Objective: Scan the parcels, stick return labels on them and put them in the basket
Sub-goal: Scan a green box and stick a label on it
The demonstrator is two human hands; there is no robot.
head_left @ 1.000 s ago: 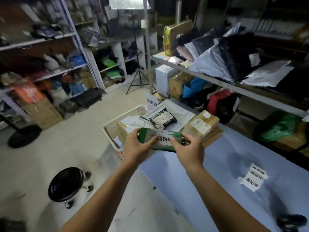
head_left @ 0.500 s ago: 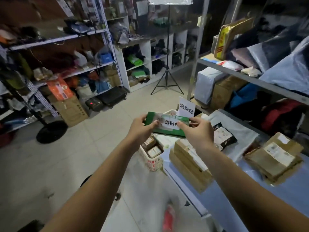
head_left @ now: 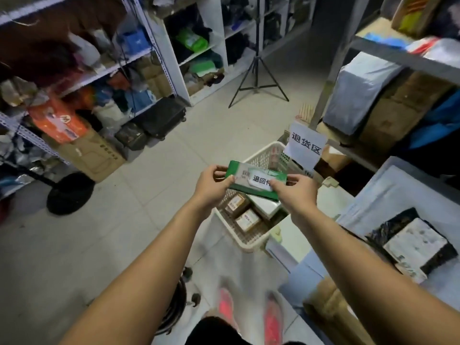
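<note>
A flat green parcel (head_left: 249, 186) with a white return label (head_left: 260, 181) stuck on its face hangs in the air above the cream plastic basket (head_left: 251, 241). My left hand (head_left: 212, 186) grips its left end and my right hand (head_left: 296, 192) pinches its right end, partly covering the label. The basket stands on the floor beside the table and holds several brown cardboard parcels (head_left: 246, 220) and a white one. A white paper sign (head_left: 307, 145) stands on the basket's far rim.
The blue-covered table (head_left: 388, 195) at right carries a black bag parcel (head_left: 413, 241) and a brown box (head_left: 331, 310). Metal shelves packed with goods line the left and far walls. A tripod (head_left: 257, 78) stands behind the basket. A black stool (head_left: 174, 305) is by my feet.
My view has swung left and down from the table to the basket. Both hands carried the green parcel over the basket, still holding it at each end.
</note>
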